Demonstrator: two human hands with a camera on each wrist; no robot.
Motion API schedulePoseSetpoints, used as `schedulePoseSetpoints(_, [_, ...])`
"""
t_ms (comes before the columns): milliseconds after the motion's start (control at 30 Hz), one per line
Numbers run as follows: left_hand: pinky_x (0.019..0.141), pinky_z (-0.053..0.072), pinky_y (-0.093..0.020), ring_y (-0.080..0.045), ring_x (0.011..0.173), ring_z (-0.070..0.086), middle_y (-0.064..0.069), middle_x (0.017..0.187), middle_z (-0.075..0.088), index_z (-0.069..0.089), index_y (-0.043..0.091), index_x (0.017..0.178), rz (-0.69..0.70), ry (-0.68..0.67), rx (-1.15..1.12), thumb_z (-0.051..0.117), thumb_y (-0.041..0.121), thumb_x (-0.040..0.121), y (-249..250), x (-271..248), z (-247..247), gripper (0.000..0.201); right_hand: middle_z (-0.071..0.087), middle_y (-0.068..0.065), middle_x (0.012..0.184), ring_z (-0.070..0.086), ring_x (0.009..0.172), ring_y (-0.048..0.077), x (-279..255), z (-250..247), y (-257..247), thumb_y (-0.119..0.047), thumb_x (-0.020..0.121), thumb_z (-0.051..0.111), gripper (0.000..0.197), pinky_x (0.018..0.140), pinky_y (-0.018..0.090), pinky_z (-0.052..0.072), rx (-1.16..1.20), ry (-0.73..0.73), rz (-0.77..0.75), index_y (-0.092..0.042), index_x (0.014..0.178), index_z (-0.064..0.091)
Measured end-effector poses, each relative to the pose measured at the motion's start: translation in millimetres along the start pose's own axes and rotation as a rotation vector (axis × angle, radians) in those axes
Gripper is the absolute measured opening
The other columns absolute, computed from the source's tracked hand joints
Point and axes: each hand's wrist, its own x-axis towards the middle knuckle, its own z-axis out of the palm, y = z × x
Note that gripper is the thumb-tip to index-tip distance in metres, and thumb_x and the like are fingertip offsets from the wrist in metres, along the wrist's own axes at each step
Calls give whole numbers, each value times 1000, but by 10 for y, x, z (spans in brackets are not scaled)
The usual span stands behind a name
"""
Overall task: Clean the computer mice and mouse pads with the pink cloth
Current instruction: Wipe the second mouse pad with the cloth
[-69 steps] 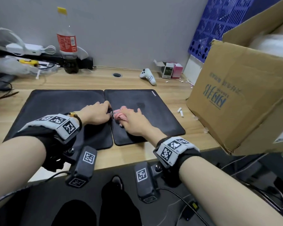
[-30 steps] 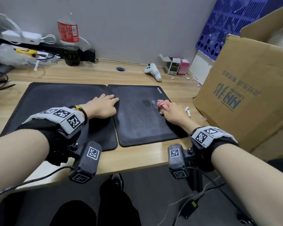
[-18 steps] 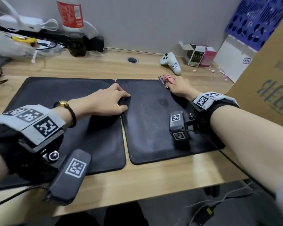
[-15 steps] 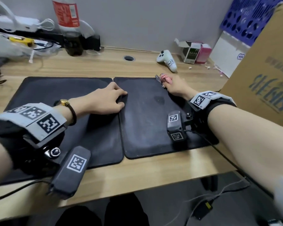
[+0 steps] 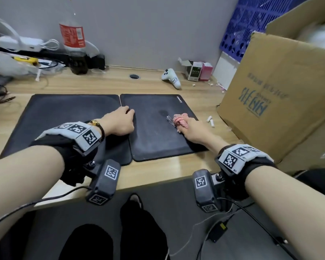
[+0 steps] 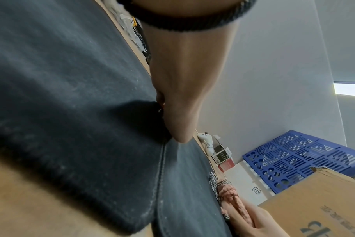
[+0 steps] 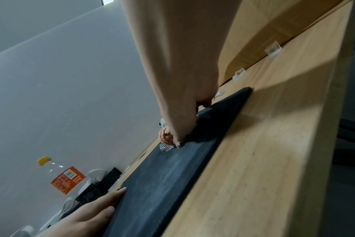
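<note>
Two black mouse pads lie side by side on the wooden table (image 5: 94,85), their inner edges touching. The right hand (image 5: 192,130) presses a bunched pink cloth (image 5: 180,120) onto the right mouse pad (image 5: 154,139), toward its 3 o'clock edge; the fingers (image 7: 182,133) are curled round the cloth, and a checked black-and-white corner of it pokes out past them at 9 o'clock. The left hand (image 5: 119,121) rests palm down across the seam between the pads, mostly on the left mouse pad (image 5: 64,113), its fingers (image 7: 103,202) laid flat and close together, tips reaching onto the right one. At 12 o'clock beyond the pads lies a white controller (image 5: 171,77); a cola bottle (image 5: 73,44) stands at 10 o'clock by the wall. A big cardboard box (image 5: 281,91) sits at 3 o'clock, with small white bits (image 5: 210,121) on the table between it and the right pad
</note>
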Motion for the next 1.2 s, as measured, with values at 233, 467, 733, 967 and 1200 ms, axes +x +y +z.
schedulePoseSetpoints(233, [101, 37, -37, -37, 124, 45, -13, 145, 34, 38, 6, 132, 44, 27, -1, 38, 23, 93, -72, 279, -31, 43, 55, 21, 128, 51, 118, 41, 586, 67, -79, -36, 99, 43, 43, 94, 44, 40, -10, 24, 21, -5, 128, 41])
schedulePoseSetpoints(467, [86, 42, -34, -28, 106, 56, -3, 123, 53, 49, 18, 114, 167, 173, 101, 50, 30, 82, -225, 509, -103, 34, 54, 22, 131, 50, 120, 42, 1478, 23, -212, -38, 98, 44, 46, 96, 43, 42, 39, 28, 34, -5, 130, 46])
schedulePoseSetpoints(733, [85, 40, -33, -28, 109, 54, -3, 124, 52, 50, 17, 117, 174, 194, 100, 48, 26, 83, -254, 534, -122, 35, 53, 22, 133, 49, 121, 43, 1447, 27, -284, -36, 98, 42, 47, 102, 46, 41, 42, 28, 12, -8, 136, 41])
schedulePoseSetpoints(967, [96, 38, -38, -32, 120, 49, -10, 138, 44, 40, 14, 129, 105, 114, 37, 38, 20, 90, -156, 363, -32, 40, 57, 22, 126, 52, 117, 40, 597, 73, -320, -29, 100, 43, 38, 99, 46, 35, 39, 5, -73, -5, 128, 38])
schedulePoseSetpoints(1200, [93, 40, -35, -31, 117, 52, -8, 133, 50, 46, 12, 126, 95, 91, 95, 44, 17, 85, -85, 282, -113, 41, 56, 13, 124, 52, 110, 40, 170, 217, -421, -34, 98, 43, 36, 80, 41, 38, 26, 17, -151, -12, 126, 42])
